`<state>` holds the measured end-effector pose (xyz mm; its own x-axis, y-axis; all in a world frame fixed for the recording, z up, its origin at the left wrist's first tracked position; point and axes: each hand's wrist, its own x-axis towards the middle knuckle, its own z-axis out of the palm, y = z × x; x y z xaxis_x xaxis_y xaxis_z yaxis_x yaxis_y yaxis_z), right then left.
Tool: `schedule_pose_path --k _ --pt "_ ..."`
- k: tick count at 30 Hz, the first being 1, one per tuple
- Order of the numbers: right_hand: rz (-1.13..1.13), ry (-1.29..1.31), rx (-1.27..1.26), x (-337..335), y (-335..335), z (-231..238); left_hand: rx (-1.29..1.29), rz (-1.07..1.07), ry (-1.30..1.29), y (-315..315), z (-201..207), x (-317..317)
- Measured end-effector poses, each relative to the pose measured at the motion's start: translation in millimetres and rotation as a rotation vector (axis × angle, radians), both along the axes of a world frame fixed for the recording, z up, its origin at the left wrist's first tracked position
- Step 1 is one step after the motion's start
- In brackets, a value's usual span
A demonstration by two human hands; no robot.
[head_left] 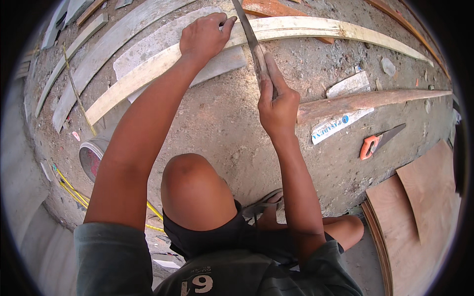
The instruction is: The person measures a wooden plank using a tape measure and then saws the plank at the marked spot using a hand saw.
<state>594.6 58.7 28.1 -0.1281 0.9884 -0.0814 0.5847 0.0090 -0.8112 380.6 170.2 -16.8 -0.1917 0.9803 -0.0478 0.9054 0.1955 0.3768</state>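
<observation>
My left hand (207, 37) is closed on the far side of a long pale wooden strip (301, 27), a little left of the blade. The strip lies across the ground ahead of me, seeming bowed in this wide view. In my right hand (279, 103) is the handle of a machete (248, 32). Its dark blade points away from me, crosses over the strip and runs out of the top of the picture. Whether the edge touches the wood, I cannot tell. A flat grey board (217, 67) lies partly under the strip, near my left wrist.
Right of me lie a brownish plank (365, 102), a white printed scrap (340, 126), an orange-handled handsaw (382, 142) and plywood sheets (400, 222). Grey boards (106, 54) lie at the far left. A round pale container (92, 155) and a yellow tape (74, 192) are beside my left arm.
</observation>
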Motion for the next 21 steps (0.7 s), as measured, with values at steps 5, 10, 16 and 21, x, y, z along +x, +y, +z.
schedule_pose_path --k 5,10,16,21 --pt "0.030 0.015 0.076 67 -128 -5 0.002 0.040 0.066 -13 -5 -16" --pt "0.041 -0.006 0.060 38 -68 -8 0.082 0.030 0.061 -7 -9 -9" --pt "0.028 0.003 -0.052 16 -42 1 0.006 0.019 0.019 -9 -10 -12" --pt "0.088 -0.084 -0.078 78 -142 19 -0.011 0.051 0.049 -9 6 -17"
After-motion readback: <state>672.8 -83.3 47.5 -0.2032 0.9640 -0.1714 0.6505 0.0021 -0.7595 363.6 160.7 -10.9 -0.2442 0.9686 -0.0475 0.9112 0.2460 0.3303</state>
